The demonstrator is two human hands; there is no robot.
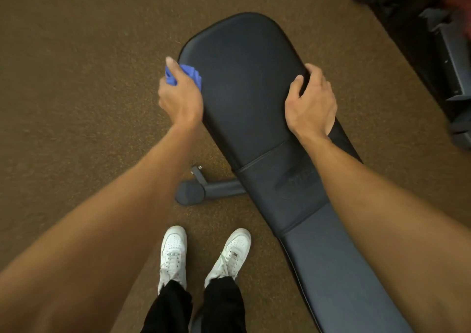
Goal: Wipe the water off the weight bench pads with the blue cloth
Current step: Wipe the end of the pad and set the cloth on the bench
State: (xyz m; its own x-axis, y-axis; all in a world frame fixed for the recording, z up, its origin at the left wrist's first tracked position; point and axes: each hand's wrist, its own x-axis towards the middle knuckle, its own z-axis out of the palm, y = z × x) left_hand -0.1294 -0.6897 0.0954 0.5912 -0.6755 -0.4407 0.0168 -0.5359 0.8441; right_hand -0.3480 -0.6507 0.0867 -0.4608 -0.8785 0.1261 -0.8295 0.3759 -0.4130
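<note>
Task looks mid-way, judging from the frame alone: the far pad [244, 82] of the weight bench shows no clear droplets w/ this blur, so what's dry vs. wet can't be told. The near pad [339, 264] and the middle section probably remain to be wiped.

The left hand [179, 98] is clenched around the blue cloth [190, 74], bunched up and pressed at the far pad's left edge. The right hand [309, 104] holds no cloth; fingers curl over the pad's right edge, thumb on top, apparently bracing the bench.
</note>
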